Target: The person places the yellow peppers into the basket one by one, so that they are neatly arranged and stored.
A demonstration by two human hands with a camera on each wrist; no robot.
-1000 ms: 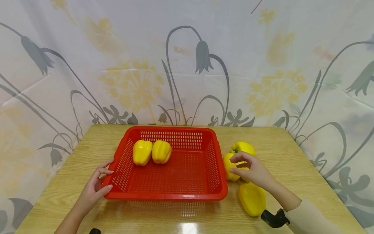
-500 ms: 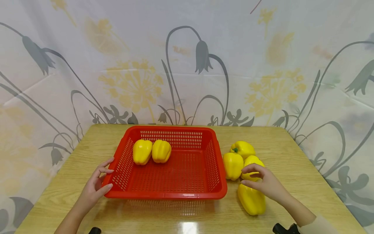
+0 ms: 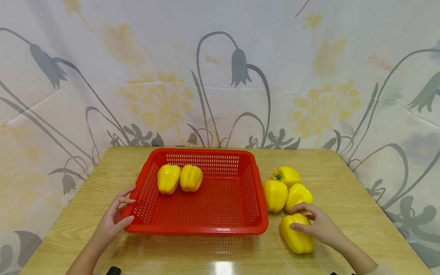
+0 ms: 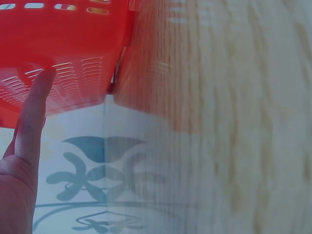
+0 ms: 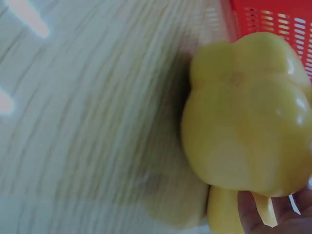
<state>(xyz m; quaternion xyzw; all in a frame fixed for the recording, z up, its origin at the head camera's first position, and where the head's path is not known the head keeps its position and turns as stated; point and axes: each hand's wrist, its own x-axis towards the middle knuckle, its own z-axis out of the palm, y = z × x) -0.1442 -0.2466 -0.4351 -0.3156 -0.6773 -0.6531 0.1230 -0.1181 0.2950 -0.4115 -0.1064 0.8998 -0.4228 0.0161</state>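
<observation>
My left hand (image 3: 111, 219) rests its fingertips and thumb against the left rim of a red plastic basket (image 3: 192, 230). In the left wrist view, one straight finger (image 4: 34, 112) touches the basket's slotted outer wall. Two yellow bell peppers, one at the left (image 3: 168, 179) and one beside it (image 3: 191, 178), lie inside. My right hand (image 3: 321, 227) is at the nearest loose bell pepper (image 3: 297, 236), thumb over its top and fingers near its stem end. That pepper (image 5: 248, 122) fills the right wrist view, partly hiding the fingers (image 5: 249, 212).
Three more yellow bell peppers, one against the basket (image 3: 275, 196), one behind (image 3: 287, 176) and one at the right (image 3: 300, 195), sit on the wooden table (image 3: 178, 259). A flower-printed cloth (image 3: 220, 110) hangs behind the table.
My right hand has moved toward me and to the right, from over the clustered peppers to the nearest one. My left hand and the basket have stayed in place.
</observation>
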